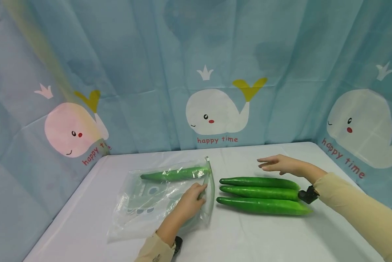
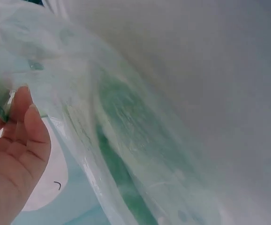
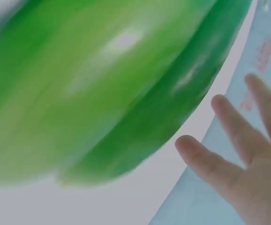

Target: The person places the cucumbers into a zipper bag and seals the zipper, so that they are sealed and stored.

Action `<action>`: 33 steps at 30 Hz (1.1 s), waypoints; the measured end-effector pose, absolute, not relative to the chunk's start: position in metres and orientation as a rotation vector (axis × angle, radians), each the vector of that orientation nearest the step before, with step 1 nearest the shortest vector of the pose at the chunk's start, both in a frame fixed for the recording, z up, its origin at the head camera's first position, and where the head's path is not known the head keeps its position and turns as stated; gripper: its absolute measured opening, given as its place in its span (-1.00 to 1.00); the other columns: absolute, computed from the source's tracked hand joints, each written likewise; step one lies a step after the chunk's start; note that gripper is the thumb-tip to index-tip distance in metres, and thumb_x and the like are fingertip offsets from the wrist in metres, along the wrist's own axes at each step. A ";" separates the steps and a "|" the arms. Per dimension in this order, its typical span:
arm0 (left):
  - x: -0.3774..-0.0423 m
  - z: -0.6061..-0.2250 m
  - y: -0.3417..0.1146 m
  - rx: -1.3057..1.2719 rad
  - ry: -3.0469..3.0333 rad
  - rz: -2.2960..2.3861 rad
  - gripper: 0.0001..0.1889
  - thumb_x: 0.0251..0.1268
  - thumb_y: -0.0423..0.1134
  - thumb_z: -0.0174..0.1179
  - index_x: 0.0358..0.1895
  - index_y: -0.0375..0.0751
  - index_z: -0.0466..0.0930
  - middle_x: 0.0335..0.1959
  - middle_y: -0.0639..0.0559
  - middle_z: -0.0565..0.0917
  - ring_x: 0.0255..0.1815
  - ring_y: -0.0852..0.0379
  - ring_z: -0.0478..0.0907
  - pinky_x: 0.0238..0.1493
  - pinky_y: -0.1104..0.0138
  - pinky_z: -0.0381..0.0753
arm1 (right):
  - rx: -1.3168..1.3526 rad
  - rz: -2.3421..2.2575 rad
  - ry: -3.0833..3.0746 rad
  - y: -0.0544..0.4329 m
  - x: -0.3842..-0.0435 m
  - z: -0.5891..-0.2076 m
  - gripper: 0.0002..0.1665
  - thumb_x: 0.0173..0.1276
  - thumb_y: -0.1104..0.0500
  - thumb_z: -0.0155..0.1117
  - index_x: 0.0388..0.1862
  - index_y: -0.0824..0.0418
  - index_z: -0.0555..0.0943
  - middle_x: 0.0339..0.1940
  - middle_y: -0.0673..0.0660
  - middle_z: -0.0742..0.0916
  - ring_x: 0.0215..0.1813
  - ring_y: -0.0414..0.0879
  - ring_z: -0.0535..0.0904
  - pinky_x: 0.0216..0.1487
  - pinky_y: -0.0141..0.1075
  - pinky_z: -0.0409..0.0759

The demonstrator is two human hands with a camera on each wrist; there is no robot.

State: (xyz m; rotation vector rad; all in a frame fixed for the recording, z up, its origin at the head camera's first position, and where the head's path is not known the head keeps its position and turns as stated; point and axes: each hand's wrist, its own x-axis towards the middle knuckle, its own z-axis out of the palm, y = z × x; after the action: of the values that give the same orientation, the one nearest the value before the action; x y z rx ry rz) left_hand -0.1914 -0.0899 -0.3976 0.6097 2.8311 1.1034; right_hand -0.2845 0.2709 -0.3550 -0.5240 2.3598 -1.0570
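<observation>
The blue curtain (image 1: 143, 54) reads "happy time" in red lettering (image 1: 217, 140) beneath each of three printed whales (image 1: 215, 109).

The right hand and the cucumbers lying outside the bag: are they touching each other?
Apart. In the head view, white cloth shows between the right hand and the farthest loose cucumber; the right wrist view also shows a gap.

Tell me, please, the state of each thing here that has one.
Plastic bag: partly filled; cannot tell if its mouth gapes
Bagged cucumber: whole, lying inside
Three cucumbers: whole, lying side by side outside the bag
Left hand: pinching the bag's edge
Right hand: empty, fingers spread
Curtain: hanging, with folds
</observation>
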 end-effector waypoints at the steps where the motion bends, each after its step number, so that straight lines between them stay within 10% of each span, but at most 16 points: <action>1: -0.191 -0.398 -0.090 0.603 2.839 1.107 -0.47 0.22 -0.52 0.20 0.29 -0.49 0.39 -0.09 -0.11 0.53 -0.18 0.05 0.46 -0.17 0.20 0.54 | -0.562 -1.032 2.363 0.278 -0.282 -0.355 -0.23 0.49 -0.02 0.10 0.52 0.32 0.15 0.41 0.35 0.39 0.41 0.34 0.22 0.24 0.34 0.22; 33: -0.186 -0.397 -0.093 0.601 2.890 1.084 -0.44 0.17 -0.54 0.23 0.29 -0.51 0.38 -0.07 -0.12 0.52 -0.15 0.00 0.50 -0.12 0.16 0.57 | -0.501 -0.884 2.394 0.327 -0.270 -0.386 -0.27 0.35 0.03 0.31 0.39 0.36 0.37 0.37 0.53 0.34 0.39 0.51 0.09 0.26 0.34 0.18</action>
State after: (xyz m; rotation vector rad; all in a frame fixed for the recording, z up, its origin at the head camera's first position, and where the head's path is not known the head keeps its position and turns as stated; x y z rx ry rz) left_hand -0.1860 -0.0930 -0.3970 0.6013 2.8903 1.0844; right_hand -0.2696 0.3274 -0.3861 -0.5009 2.3937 -0.8841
